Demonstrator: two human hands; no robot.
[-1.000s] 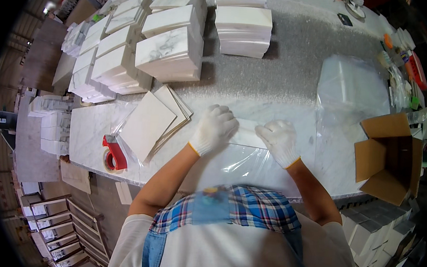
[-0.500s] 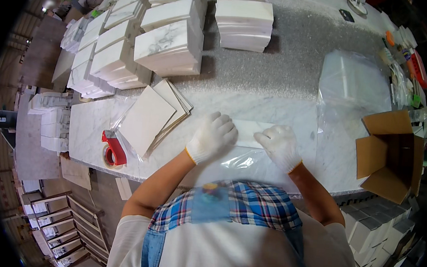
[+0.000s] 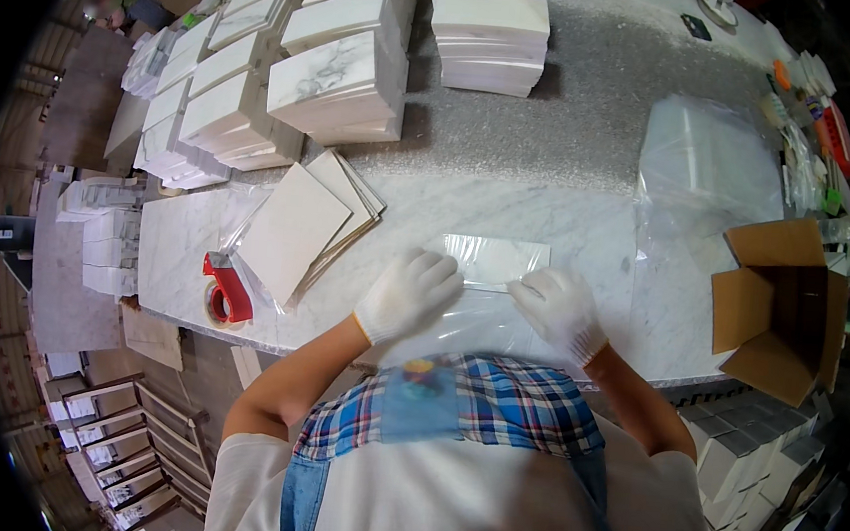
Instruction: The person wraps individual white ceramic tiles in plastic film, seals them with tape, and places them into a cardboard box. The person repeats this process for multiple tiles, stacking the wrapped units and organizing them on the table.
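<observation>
A small rectangular white marble tile (image 3: 497, 261) lies crosswise on the bench, with shiny wrinkles of clear film along its far edge. Clear plastic film (image 3: 475, 324) spreads from its near side toward my body. My left hand (image 3: 409, 296), in a white knit glove, is at the near left corner with fingers bent together on the film. At the near right corner, my gloved right hand (image 3: 561, 314) pinches the film's edge. The fingertips of both hands are partly hidden. Left of my left hand lie several overlapping flat pale sheets (image 3: 293, 235).
A red tape dispenser (image 3: 227, 295) sits at the bench's left front. Stacks of marble tiles (image 3: 339, 84) stand at the far left, another stack (image 3: 490, 41) at far centre. To the right are a pile of clear plastic (image 3: 708, 158) and an open cardboard box (image 3: 776, 308).
Both hands have moved toward my body, from the tile's ends to its near corners. More of the tile's face and the wrinkled film at its far edge now shows.
</observation>
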